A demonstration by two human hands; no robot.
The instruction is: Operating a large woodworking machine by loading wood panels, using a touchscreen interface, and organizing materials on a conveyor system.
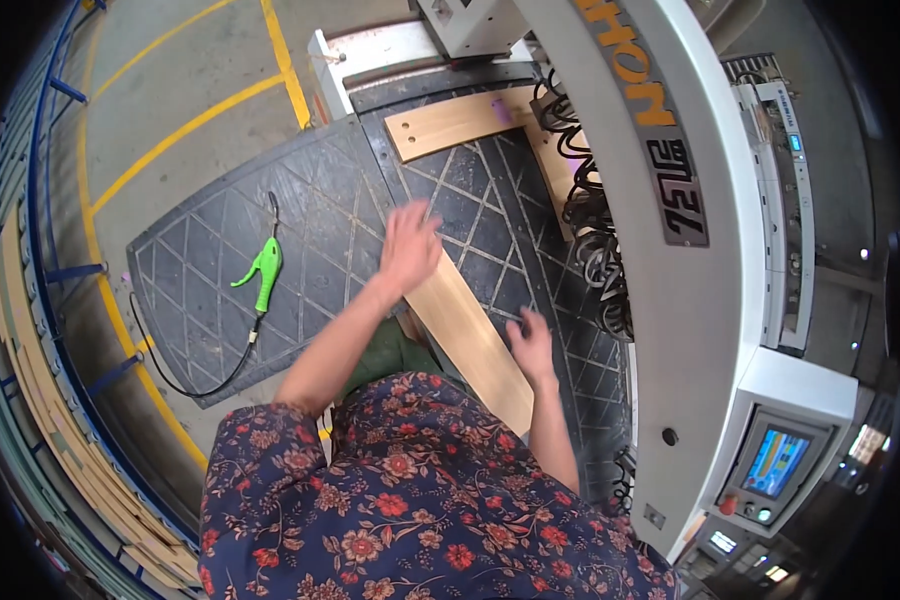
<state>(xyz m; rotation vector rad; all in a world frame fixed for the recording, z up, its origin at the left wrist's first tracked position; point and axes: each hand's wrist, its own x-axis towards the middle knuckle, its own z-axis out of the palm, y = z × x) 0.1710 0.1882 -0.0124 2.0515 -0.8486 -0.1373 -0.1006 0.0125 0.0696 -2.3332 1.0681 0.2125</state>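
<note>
A long, light wooden board (475, 335) lies slantwise in front of my body on the dark, ridged machine table (475, 200). Over its far end is my left hand (410, 250), slightly blurred, fingers stretched out; it hides that end, and I cannot tell whether it presses on the wood. Beside the board's right edge hovers my right hand (533, 348), thumb and fingers apart with nothing between them. Farther off, a second board (450, 125) with two dark holes near its left end lies crosswise. A third board (550, 170) meets it at the right, partly behind black coiled hoses.
A green air blow gun (268, 270) with a black hose rests on the left table section (315, 215). The white machine beam (660, 260) spans the right side, with coiled hoses (595, 210) along it. A control panel (775, 460) sits lower right. Stacked boards (65, 430) fill a blue rack at left.
</note>
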